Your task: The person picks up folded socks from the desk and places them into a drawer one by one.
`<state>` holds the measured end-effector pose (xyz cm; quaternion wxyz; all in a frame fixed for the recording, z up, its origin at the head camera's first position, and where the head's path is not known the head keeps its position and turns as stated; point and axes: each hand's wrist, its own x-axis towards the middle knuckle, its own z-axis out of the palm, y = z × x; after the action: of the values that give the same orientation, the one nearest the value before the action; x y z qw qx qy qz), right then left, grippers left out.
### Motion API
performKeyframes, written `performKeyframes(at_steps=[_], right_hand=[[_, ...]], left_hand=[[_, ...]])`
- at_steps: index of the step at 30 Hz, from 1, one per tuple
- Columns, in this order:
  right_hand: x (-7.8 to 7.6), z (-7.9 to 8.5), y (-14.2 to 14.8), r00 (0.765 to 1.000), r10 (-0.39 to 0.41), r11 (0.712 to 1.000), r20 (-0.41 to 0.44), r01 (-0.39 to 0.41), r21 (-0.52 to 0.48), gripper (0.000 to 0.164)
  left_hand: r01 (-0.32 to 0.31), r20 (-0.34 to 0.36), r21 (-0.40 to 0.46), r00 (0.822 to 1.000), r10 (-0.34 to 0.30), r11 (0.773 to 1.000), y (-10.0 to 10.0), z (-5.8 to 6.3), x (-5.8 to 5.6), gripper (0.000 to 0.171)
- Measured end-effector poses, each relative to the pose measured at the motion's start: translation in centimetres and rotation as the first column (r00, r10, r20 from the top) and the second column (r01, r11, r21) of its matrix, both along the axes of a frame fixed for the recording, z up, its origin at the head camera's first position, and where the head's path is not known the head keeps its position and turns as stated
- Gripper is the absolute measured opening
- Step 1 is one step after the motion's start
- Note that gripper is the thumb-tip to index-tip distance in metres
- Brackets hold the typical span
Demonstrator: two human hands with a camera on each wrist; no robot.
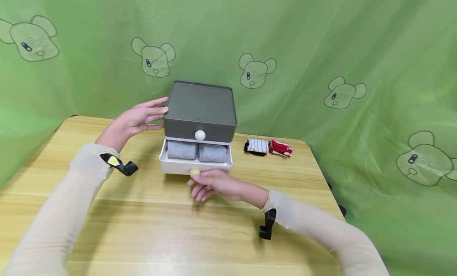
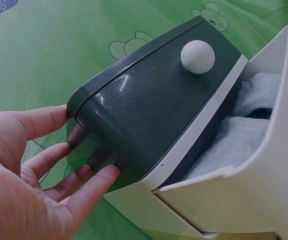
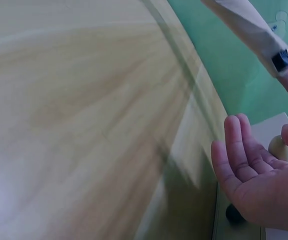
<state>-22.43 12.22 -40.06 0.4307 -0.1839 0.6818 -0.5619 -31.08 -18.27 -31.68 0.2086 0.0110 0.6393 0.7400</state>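
A small chest of drawers with a dark grey top (image 1: pixel 200 103) stands towards the back of the table. Its white drawer (image 1: pixel 178 167) is pulled out under the closed grey drawer with a white knob (image 2: pixel 198 57). Two rolled grey cloths (image 1: pixel 182 150) lie side by side inside it. My left hand (image 1: pixel 137 117) rests against the chest's left side, fingers extended along the grey wall. With thumb and index finger my right hand (image 1: pixel 223 184) pinches the pale yellow knob (image 1: pixel 194 172) on the drawer front, while the other fingers spread loosely below.
Right of the chest, a striped white-and-black folded cloth (image 1: pixel 257 146) lies beside a red-and-white one (image 1: pixel 280 148). A green curtain (image 1: pixel 292 38) with bear-head drawings hangs behind the wooden table (image 1: pixel 153 228). A dark round knob (image 3: pixel 235 215) shows low in the right wrist view.
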Motion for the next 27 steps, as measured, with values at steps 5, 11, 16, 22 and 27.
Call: performKeyframes(at_steps=[5,11,16,22,27], right_hand=[[-1.3,-0.3,-0.1,1.000,-0.015,1.000,0.002,0.015,-0.017,0.048],[-2.9,-0.6,-0.4,0.999,-0.032,0.999,-0.002,0.032,-0.031,0.049],[-3.9,-0.7,-0.6,0.999,-0.046,0.998,-0.011,0.045,-0.041,0.049],[-4.8,-0.6,-0.8,0.998,-0.064,0.997,-0.026,0.063,-0.042,0.048],[-5.7,-0.7,-1.1,0.991,-0.134,0.989,-0.003,0.134,-0.057,0.047]], left_hand=[[0.004,-0.002,-0.002,1.000,-0.004,1.000,0.1,0.0,-0.1,0.069],[0.004,-0.001,-0.004,1.000,-0.004,1.000,0.0,0.0,-0.1,0.070],[-0.007,0.003,0.000,1.000,0.007,1.000,-0.1,-0.1,0.0,0.070],[-0.006,-0.001,0.005,1.000,0.006,1.000,0.0,-0.2,-0.1,0.069],[-0.010,-0.004,0.003,1.000,0.010,1.000,-0.1,-0.2,-0.2,0.068]])
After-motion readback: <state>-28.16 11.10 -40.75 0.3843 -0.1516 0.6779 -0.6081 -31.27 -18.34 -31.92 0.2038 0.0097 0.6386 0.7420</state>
